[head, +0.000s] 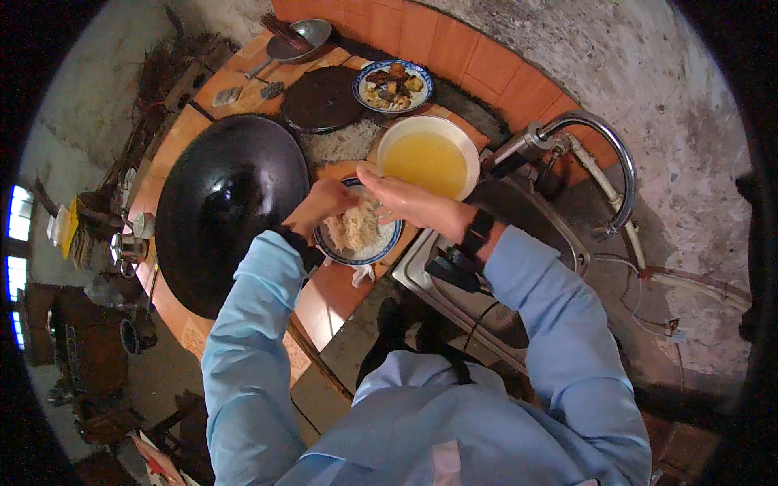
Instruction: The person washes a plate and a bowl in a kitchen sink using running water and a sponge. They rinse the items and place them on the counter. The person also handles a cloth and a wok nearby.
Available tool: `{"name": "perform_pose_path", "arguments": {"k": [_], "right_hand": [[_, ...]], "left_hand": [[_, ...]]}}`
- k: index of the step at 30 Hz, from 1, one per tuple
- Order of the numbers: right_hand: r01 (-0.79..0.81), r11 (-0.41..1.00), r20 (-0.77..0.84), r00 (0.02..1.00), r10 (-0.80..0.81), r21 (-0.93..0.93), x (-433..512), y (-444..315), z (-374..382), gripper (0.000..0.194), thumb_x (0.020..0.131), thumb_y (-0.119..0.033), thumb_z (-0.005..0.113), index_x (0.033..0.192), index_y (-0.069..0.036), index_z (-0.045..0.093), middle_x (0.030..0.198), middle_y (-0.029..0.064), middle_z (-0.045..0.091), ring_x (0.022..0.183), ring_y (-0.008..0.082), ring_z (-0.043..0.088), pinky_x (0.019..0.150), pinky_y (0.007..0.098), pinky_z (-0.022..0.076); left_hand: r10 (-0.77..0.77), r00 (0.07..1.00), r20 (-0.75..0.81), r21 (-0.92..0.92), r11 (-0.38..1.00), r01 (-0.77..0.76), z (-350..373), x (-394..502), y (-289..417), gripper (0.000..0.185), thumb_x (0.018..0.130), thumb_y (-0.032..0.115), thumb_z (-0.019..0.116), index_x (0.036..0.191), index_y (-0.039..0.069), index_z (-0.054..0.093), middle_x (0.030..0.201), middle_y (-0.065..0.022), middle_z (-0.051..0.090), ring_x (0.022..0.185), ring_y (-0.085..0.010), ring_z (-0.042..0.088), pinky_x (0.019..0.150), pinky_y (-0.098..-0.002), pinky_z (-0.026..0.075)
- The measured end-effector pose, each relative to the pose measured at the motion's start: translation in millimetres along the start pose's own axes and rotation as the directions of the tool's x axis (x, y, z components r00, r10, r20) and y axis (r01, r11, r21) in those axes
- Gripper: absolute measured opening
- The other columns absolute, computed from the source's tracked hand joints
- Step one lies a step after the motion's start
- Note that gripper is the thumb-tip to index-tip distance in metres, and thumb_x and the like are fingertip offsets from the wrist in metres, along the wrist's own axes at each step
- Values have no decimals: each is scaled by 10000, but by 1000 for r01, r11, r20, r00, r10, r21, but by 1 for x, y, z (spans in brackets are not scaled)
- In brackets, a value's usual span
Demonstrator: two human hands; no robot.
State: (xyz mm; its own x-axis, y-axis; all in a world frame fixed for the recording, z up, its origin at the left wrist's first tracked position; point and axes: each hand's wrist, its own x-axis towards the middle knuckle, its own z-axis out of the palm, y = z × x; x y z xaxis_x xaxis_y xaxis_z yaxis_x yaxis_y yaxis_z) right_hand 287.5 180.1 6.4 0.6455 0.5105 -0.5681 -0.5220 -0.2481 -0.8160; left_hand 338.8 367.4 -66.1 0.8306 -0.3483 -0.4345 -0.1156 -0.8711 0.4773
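Both my hands are over a blue-and-white rimmed dish (398, 234) heaped with pale shredded food (358, 228). My left hand (325, 197) is bent at the dish's left side, fingers curled in towards the food. From the right comes my right hand (410, 200), its upper fingers stretched out flat and its lower ones down by the shreds. The fingertips overlap, so whether either hand grips any food is hidden. Just beyond my right hand stands a white bowl (384, 143) of yellow liquid (428, 161).
A large black wok (231, 200) fills the counter's left side. Behind are a dark round lid (322, 100), a plate of browned food pieces (392, 85) and a metal ladle (301, 42). At right, a curved faucet (626, 164) rises by a metal sink (419, 258).
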Motion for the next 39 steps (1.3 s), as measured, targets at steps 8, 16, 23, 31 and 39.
{"name": "perform_pose_path", "arguments": {"k": [8, 16, 23, 31, 39], "right_hand": [[198, 980, -60, 979, -196, 33, -18, 9, 8, 938, 836, -712, 269, 1354, 69, 261, 1370, 249, 331, 1286, 321, 331, 1033, 411, 311], [71, 997, -27, 997, -70, 26, -19, 16, -2, 999, 821, -736, 235, 1299, 139, 304, 1335, 280, 362, 1266, 344, 353, 1041, 419, 297], [252, 967, -70, 966, -250, 28, -22, 23, -8, 659, 883, -524, 428, 1139, 78, 511, 1119, 184, 552, 1037, 246, 542, 907, 328, 409], [678, 618, -129, 625, -770, -399, 21, 31, 32, 277, 783, -74, 611, 1054, -18, 621, 982, 161, 621, 855, 270, 616, 775, 342, 479], [639, 580, -35, 656, -754, -505, 18, 29, 36, 119, 768, -7, 538, 844, 55, 607, 918, 172, 598, 797, 288, 602, 748, 386, 476]], "left_hand": [[32, 999, 42, -14, 999, -32, -18, -18, 22, 314, 813, 266, 545, 1021, 46, 626, 992, -198, 628, 940, -310, 605, 800, -380, 469], [248, 967, 59, -224, 947, -230, 23, -36, 11, 397, 889, 235, 545, 1177, -35, 506, 1080, -158, 610, 1001, -242, 575, 860, -329, 441], [278, 960, 43, -672, 719, -178, -11, -62, 16, 582, 929, 474, 402, 1264, -1, 427, 1111, -120, 592, 1004, -234, 572, 877, -339, 434], [234, 933, 273, -956, -46, 291, -46, -83, 22, 864, 806, 727, 304, 1260, -5, 363, 1090, -223, 569, 1016, -322, 568, 899, -419, 443], [343, 899, 272, -924, -166, 343, -47, -86, 10, 945, 768, 756, 332, 1341, 8, 254, 1127, -317, 518, 1086, -444, 502, 964, -493, 388]]}}
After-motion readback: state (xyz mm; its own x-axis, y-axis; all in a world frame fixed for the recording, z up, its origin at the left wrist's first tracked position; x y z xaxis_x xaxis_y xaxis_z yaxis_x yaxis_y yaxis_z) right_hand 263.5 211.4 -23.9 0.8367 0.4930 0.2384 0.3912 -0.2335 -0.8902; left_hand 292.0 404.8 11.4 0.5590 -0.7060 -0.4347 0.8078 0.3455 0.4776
